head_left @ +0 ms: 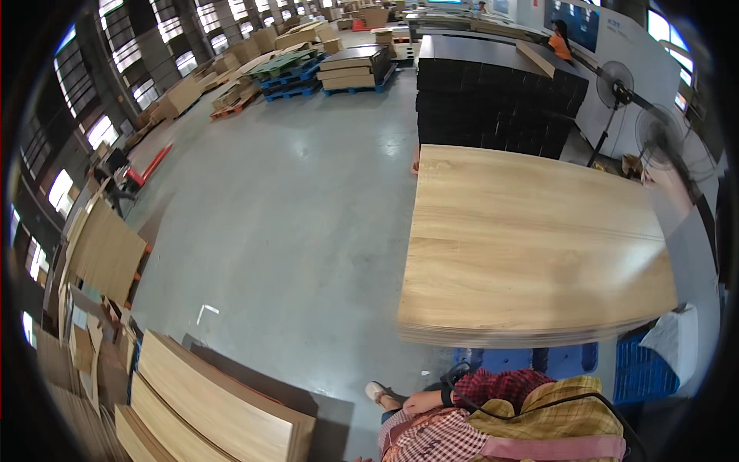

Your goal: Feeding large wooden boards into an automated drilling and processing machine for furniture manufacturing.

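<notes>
My right hand [422,402] is held across my front at the lower edge, a black band on its wrist and a red plaid sleeve [500,385] behind it. Mostly its back shows; the fingers bend out of sight, and no held thing can be seen. Only a few fingertips of my left hand [363,460] come in at the bottom rim, stretched out with nothing visible at them. A stack of light wood-grain boards [531,246] lies up and to the right, apart from both hands. Left of my hands stand more wood-grain boards [223,400].
A blue pallet [496,359] shows under the board stack, beside a blue crate [643,369]. Black-edged boards [496,108] rise behind. Pedestal fans [616,85] stand right. Grey floor [285,231] runs between the stacks. One person [560,42] is far right, another [114,189] left.
</notes>
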`<action>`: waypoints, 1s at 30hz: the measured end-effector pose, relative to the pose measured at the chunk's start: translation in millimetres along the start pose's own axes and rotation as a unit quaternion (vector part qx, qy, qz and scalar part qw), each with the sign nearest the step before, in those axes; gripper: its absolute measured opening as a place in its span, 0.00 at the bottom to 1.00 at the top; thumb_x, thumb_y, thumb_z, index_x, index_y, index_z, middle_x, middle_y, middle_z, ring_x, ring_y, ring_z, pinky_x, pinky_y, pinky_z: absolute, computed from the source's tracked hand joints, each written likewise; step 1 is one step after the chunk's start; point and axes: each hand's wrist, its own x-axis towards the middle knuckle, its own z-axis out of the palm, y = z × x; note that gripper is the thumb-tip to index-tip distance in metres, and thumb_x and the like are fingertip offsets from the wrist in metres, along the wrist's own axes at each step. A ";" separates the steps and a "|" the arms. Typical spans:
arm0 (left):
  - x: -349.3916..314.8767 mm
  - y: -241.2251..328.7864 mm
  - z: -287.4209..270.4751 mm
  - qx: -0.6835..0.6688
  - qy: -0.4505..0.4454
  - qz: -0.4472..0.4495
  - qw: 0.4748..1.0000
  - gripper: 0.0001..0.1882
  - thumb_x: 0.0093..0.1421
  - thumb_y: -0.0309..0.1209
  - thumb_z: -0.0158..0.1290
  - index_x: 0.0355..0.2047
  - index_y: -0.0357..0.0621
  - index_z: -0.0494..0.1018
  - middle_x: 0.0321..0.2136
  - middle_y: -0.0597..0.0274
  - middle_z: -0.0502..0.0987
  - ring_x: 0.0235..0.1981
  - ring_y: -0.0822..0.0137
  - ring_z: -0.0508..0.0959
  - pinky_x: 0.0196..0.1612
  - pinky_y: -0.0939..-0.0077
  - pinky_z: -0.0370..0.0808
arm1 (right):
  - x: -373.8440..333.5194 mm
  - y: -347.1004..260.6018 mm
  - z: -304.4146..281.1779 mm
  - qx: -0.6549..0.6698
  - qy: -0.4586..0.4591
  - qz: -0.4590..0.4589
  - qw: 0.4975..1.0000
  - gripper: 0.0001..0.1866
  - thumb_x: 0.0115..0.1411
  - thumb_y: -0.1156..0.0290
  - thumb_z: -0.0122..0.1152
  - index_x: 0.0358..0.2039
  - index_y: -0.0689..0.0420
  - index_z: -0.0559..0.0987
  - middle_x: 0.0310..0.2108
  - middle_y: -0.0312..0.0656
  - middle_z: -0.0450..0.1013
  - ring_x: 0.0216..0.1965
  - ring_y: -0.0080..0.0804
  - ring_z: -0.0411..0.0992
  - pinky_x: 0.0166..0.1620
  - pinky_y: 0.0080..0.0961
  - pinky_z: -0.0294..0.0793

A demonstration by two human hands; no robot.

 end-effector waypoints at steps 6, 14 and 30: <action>98.2 9.1 -161.0 -0.334 0.077 0.000 0.939 0.15 0.56 0.40 0.44 0.34 0.40 0.70 0.35 0.59 0.74 0.31 0.62 0.74 0.34 0.70 0.70 | 98.5 -45.0 -54.1 -0.132 0.160 -0.009 0.978 0.14 0.54 0.60 0.42 0.24 0.55 0.72 0.19 0.40 0.71 0.20 0.37 0.69 0.27 0.32 0.66; 256.2 9.8 -263.8 -0.476 0.104 -0.081 0.870 0.12 0.56 0.34 0.41 0.39 0.42 0.63 0.24 0.50 0.73 0.19 0.60 0.74 0.18 0.71 0.70 | 144.5 -101.6 -135.0 -0.060 0.272 0.024 0.960 0.12 0.52 0.61 0.44 0.27 0.55 0.73 0.22 0.43 0.71 0.25 0.41 0.69 0.29 0.35 0.66; 388.8 88.6 -372.1 -0.508 0.107 -0.085 0.851 0.13 0.56 0.31 0.44 0.40 0.37 0.63 0.24 0.47 0.73 0.17 0.61 0.73 0.16 0.73 0.69 | 281.7 -89.3 -326.6 -0.081 0.208 0.065 0.973 0.12 0.54 0.60 0.44 0.29 0.53 0.73 0.24 0.43 0.71 0.28 0.43 0.70 0.30 0.34 0.66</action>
